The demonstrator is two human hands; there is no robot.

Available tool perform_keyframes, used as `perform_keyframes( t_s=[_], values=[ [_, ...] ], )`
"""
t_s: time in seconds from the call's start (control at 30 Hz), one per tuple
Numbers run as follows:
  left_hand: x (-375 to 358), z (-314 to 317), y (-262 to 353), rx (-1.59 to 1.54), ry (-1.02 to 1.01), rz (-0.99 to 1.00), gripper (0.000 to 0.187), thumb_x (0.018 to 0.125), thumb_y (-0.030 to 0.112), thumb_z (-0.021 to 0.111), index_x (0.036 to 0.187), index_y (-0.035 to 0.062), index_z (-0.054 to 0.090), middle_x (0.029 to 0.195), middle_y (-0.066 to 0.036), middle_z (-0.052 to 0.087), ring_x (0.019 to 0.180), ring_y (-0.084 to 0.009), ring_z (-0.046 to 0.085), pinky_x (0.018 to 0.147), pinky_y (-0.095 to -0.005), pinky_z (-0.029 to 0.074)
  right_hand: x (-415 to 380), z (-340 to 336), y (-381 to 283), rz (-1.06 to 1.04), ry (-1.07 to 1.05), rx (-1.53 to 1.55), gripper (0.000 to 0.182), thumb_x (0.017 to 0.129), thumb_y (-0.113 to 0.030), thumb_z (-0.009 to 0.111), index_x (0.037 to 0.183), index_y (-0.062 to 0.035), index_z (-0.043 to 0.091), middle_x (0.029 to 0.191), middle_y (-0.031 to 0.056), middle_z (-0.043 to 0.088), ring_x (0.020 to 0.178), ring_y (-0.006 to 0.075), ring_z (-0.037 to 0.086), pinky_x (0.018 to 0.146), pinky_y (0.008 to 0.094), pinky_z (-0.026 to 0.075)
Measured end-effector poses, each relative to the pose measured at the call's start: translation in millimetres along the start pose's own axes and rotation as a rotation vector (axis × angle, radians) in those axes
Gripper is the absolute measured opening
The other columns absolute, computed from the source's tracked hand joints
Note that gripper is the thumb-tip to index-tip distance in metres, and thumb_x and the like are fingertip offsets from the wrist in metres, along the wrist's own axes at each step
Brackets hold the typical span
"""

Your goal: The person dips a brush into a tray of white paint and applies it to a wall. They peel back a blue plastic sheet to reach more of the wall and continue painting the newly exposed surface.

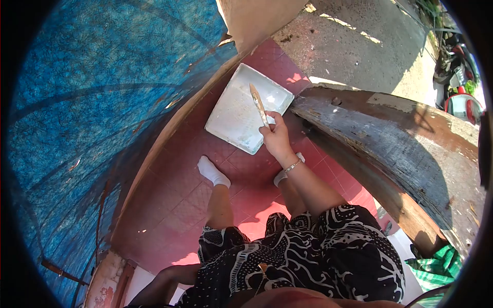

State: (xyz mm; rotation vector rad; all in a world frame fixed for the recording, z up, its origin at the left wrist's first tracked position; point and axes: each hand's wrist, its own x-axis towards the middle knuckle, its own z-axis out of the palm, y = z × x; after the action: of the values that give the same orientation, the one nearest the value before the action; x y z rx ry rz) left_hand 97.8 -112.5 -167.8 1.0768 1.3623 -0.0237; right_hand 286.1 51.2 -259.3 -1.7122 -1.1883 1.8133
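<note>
My right hand (pixel 277 134) is closed around a flat, pointed wooden stick (pixel 258 104) with pale, paint-like smears. The stick points away from me, above a shallow white rectangular tray (pixel 231 110) with a raised rim. This tray lies on the red tiled floor (pixel 169 200), its inside whitish and stained. A bracelet circles my right wrist. At the lower left, part of my left arm (pixel 172 282) shows beside my black-and-white patterned clothing, but my left hand is hidden.
Blue sheeting (pixel 102 92) hangs along the left. A weathered wooden board (pixel 380 128) runs along the right. My white-socked feet (pixel 213 171) stand just before the tray. Concrete ground (pixel 349 46) lies beyond, and green checked cloth (pixel 436 269) is at lower right.
</note>
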Motion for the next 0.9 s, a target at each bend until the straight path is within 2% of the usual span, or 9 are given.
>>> perform_keyframes(
  t_s=[0.13,0.27,0.3,0.37,0.43,0.6,0.73,0.83,0.9],
  values=[
    [84.9,-24.8,5.4,-0.120,-0.048,-0.007,0.024,0.079,0.016,0.062,0.095,-0.0005,0.060,0.090,-0.017,0.061,0.087,-0.0294,0.061,0.078,-0.0391,0.048,15.6,-4.7,-7.3,-0.042,0.024,0.020,0.044,0.079,0.000,0.057,0.121,-0.0050,0.044,0.065,0.0037,0.053,0.055,0.0096,0.049,0.049,0.0280,0.037],
    [-2.9,-20.2,-14.7,-0.040,-0.408,0.002,0.027,0.079,0.017,0.062,0.099,-0.0010,0.061,0.091,-0.017,0.064,0.086,-0.0288,0.063,0.077,-0.0381,0.049,45.1,-10.4,-12.9,-0.234,0.102,-0.219,0.042,0.081,-0.006,0.059,0.120,-0.0070,0.043,0.066,0.0077,0.055,0.057,0.0168,0.054,0.054,0.0323,0.042],
    [-35.3,-21.0,-17.8,0.030,-0.532,-0.015,0.028,0.079,0.017,0.061,0.100,-0.0011,0.061,0.091,-0.017,0.064,0.086,-0.0286,0.063,0.077,-0.0379,0.049,50.0,-12.7,-26.0,-0.232,0.104,-0.358,0.043,0.081,-0.009,0.058,0.121,-0.0077,0.043,0.071,0.0164,0.061,0.065,0.0286,0.062,0.061,0.0393,0.047],
    [-69.6,-29.1,-23.8,0.138,-0.608,-0.048,0.030,0.079,0.017,0.061,0.103,-0.0013,0.062,0.092,-0.017,0.066,0.086,-0.0283,0.064,0.076,-0.0374,0.050,68.2,-17.9,-32.1,-0.286,0.106,-0.605,0.043,0.081,-0.007,0.059,0.121,-0.0074,0.044,0.077,0.0194,0.063,0.072,0.0315,0.063,0.065,0.0412,0.048],
    [-46.0,-40.3,-35.4,0.097,-0.265,0.048,0.026,0.077,0.012,0.060,0.101,0.0003,0.062,0.092,-0.018,0.065,0.085,-0.0304,0.064,0.076,-0.0387,0.050,87.1,-17.8,-38.5,-0.262,0.063,-0.920,0.040,0.081,-0.008,0.057,0.119,-0.0074,0.047,0.090,0.0277,0.063,0.092,0.0425,0.061,0.077,0.0485,0.047],
    [60.4,-86.3,-0.1,0.349,0.514,0.439,0.021,0.074,0.000,0.058,0.095,-0.0009,0.059,0.095,-0.018,0.061,0.090,-0.0362,0.058,0.080,-0.0419,0.047,134.2,-6.6,-30.8,-0.313,0.120,-1.149,0.035,0.081,-0.009,0.050,0.116,-0.0045,0.050,0.089,0.0241,0.065,0.088,0.0398,0.063,0.076,0.0474,0.048],
    [98.5,-108.3,22.1,0.415,0.619,0.684,0.021,0.074,-0.001,0.058,0.094,-0.0018,0.058,0.098,-0.017,0.060,0.094,-0.0355,0.058,0.080,-0.0424,0.047,169.8,-1.9,-38.9,-0.438,0.163,-1.283,0.033,0.081,-0.009,0.049,0.113,-0.0015,0.052,0.088,0.0223,0.065,0.087,0.0367,0.064,0.073,0.0457,0.049],
    [113.7,-120.1,30.4,0.714,0.825,0.867,0.027,0.068,-0.007,0.058,0.095,-0.0003,0.059,0.111,-0.015,0.059,0.107,-0.0352,0.056,0.089,-0.0415,0.047,196.2,1.5,-36.6,-0.572,0.252,-1.350,0.026,0.080,-0.010,0.051,0.104,-0.0021,0.058,0.087,0.0206,0.066,0.084,0.0361,0.065,0.070,0.0436,0.051],
    [120.5,-132.1,39.8,0.999,1.004,1.010,0.016,0.076,0.004,0.056,0.091,-0.0011,0.057,0.119,-0.017,0.053,0.115,-0.0384,0.050,0.092,-0.0442,0.045,210.4,9.2,-43.4,-0.684,0.333,-1.285,0.019,0.076,-0.011,0.055,0.092,-0.0047,0.064,0.087,0.0193,0.066,0.081,0.0363,0.065,0.069,0.0423,0.052]
  ],
)
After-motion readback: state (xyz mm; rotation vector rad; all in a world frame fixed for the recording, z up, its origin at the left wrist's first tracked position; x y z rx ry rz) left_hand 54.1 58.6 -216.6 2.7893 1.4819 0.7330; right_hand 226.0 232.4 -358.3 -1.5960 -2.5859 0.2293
